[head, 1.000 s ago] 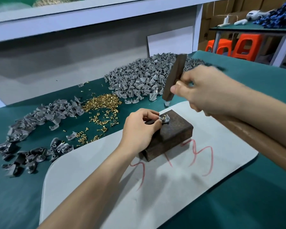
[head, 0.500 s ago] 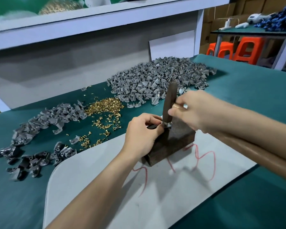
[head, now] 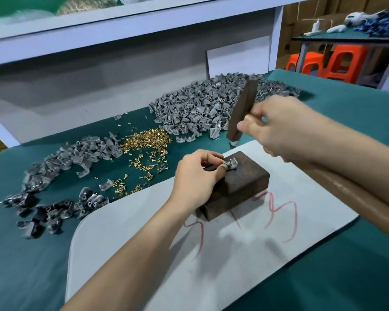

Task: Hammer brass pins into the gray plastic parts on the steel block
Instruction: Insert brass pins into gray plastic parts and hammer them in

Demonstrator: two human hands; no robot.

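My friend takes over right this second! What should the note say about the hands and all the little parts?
Left hand: pinches a gray plastic part on top of the steel block.
Right hand: grips the hammer close to its head, which is raised above the block and touches nothing.
Loose brass pins lie on the green table beyond the white mat. The big heap of gray parts is behind them, and smaller heaps are to the left.
Done: cannot tell if this part's pin is fully in.
Left: strike this part, then work through the heap.
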